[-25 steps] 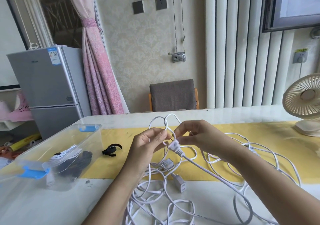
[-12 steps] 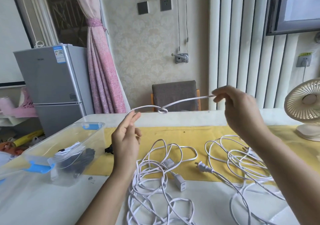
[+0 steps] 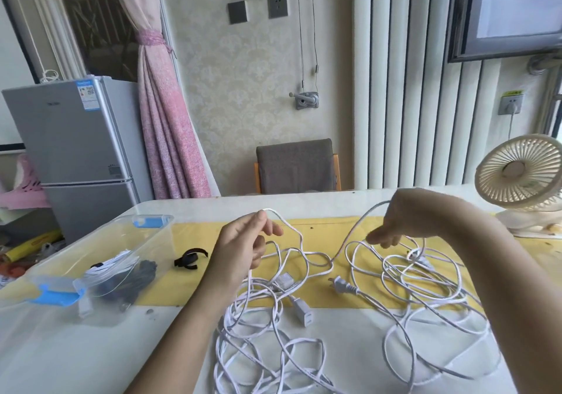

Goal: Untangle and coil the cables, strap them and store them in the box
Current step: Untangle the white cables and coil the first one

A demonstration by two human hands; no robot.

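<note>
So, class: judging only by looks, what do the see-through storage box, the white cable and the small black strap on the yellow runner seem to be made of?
See-through storage box: probably hard, glossy plastic, since the contents show through its walls and it has blue clips.
White cable: looks like smooth plastic or rubber sheathing; it bends in loose loops.
Small black strap: matte and curled, possibly fabric hook-and-loop, but too small to confirm.

cables (image 3: pixel 275 326): white, smooth plastic sheath
box (image 3: pixel 100 260): clear glossy plastic, blue clips
strap (image 3: pixel 190 258): black matt cloth
table (image 3: pixel 76 351): white, glossy
runner (image 3: pixel 322 226): yellow, matt
fridge (image 3: pixel 76 138): grey brushed metal
</note>
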